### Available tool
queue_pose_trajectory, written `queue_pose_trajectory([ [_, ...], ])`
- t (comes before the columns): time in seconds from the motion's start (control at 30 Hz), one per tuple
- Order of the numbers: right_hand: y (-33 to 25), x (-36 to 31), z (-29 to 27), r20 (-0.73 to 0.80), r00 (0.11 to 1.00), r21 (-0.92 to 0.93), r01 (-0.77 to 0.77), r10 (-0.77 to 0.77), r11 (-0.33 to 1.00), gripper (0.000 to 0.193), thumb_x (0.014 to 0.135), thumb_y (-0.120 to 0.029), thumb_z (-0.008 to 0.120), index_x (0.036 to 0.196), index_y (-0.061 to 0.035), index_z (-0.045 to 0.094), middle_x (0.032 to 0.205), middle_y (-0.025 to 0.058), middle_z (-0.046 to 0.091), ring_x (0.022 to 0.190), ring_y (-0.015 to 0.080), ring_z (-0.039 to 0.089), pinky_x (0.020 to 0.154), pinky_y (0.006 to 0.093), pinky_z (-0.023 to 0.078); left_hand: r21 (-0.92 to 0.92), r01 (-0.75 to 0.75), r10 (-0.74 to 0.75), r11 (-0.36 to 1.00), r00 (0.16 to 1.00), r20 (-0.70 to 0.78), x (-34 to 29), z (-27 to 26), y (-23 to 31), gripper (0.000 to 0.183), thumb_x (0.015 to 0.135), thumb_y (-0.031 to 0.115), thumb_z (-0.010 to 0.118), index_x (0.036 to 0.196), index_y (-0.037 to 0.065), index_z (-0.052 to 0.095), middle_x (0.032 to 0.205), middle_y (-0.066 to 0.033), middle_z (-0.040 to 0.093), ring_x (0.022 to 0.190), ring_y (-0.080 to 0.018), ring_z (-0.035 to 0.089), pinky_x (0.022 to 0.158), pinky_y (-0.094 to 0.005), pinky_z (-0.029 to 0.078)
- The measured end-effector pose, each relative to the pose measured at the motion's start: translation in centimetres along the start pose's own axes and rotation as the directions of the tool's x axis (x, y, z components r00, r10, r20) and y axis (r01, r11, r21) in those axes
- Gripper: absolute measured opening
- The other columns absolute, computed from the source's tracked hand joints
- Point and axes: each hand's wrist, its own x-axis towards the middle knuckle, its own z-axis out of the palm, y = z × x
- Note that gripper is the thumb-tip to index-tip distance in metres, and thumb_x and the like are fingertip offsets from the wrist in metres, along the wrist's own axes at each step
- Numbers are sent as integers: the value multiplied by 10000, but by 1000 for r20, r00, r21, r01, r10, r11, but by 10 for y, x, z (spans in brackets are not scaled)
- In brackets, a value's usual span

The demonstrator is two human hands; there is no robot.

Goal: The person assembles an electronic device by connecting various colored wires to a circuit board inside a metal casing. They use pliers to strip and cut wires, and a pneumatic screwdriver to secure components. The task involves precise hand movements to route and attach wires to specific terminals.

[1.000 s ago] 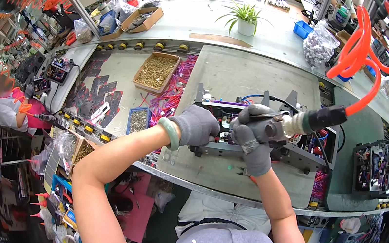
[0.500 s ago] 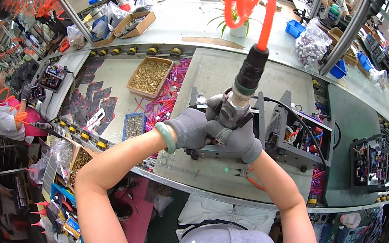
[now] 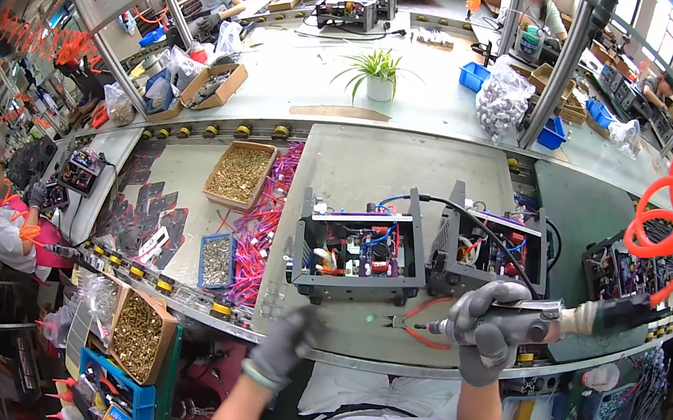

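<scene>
My right hand (image 3: 489, 328), in a grey glove, is closed around an air screwdriver (image 3: 538, 324), which lies sideways with its tip to the left and an orange coiled hose (image 3: 664, 228) at its back end. In front of it are pliers (image 3: 424, 319) with orange handles on the bench. My left hand (image 3: 282, 345), also gloved, is smeared by motion near the bench's front edge, so its fingers are unclear. Just beyond stands an open metal chassis (image 3: 361, 251) with circuit boards and wires inside. A second open chassis (image 3: 488, 251) stands right beside it.
Left on the bench are a tray of brass parts (image 3: 240, 174), a blue tray of small screws (image 3: 217, 261) and pink-purple cables (image 3: 266, 226). A cardboard box of brass parts (image 3: 140, 335) stands at lower left. A potted plant (image 3: 379, 86) is farther back; co-workers sit around.
Both hands have come off the nearer chassis. The right hand has carried the screwdriver right and nearer, turning it from upright to sideways. The left hand has drawn back toward the bench edge.
</scene>
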Motion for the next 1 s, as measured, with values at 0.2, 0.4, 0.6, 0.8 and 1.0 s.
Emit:
queue_pose_trajectory([
  [0.2, -8, -24, 0, -233, 972, -115, -39, 11, 993, 512, 794, -181, 814, 1197, -78, 515, 950, 65, 582, 739, 168, 610, 643, 329, 524, -25, 367, -344, 930, 892, 294, 22, 121, -42, 333, 1046, 289, 431, 1196, 23, 564, 724, 13, 515, 507, -55, 408, 424, -213, 312],
  [0.4, -38, -41, -24, -250, 952, -233, 117, -176, 965, 506, 825, -175, 791, 1223, -79, 494, 985, 81, 592, 782, 191, 620, 602, 307, 545, -63, 377, -307, 924, 829, 467, 41, 170, -39, 362, 1041, 307, 465, 1263, 26, 521, 898, -20, 610, 572, -64, 490, 456, -186, 353],
  [0.6, -50, -46, -41, -261, 916, -235, 245, -304, 941, 510, 838, -221, 782, 1223, -66, 485, 986, 82, 596, 775, 165, 618, 739, 352, 539, -16, 349, -302, 937, 832, 465, 45, 190, -44, 307, 1029, 318, 495, 1078, 25, 576, 664, 24, 512, 489, -52, 408, 399, -221, 279],
  [0.8, -61, -48, -38, -344, 882, -273, 234, -322, 933, 491, 844, -216, 767, 1213, -72, 478, 964, 65, 586, 776, 147, 613, 774, 363, 528, -14, 386, -355, 923, 863, 360, 48, 197, -43, 288, 1017, 323, 531, 1030, 40, 581, 641, 46, 427, 495, -55, 324, 452, -229, 275],
  [1.0, -64, -50, -45, -370, 854, -291, 267, -365, 919, 493, 838, -186, 770, 1215, -69, 476, 966, 57, 580, 773, 129, 603, 775, 344, 521, -101, 487, -385, 867, 786, 483, 53, 209, -37, 244, 1044, 302, 476, 1012, 70, 545, 682, 29, 428, 501, -56, 316, 449, -207, 265],
])
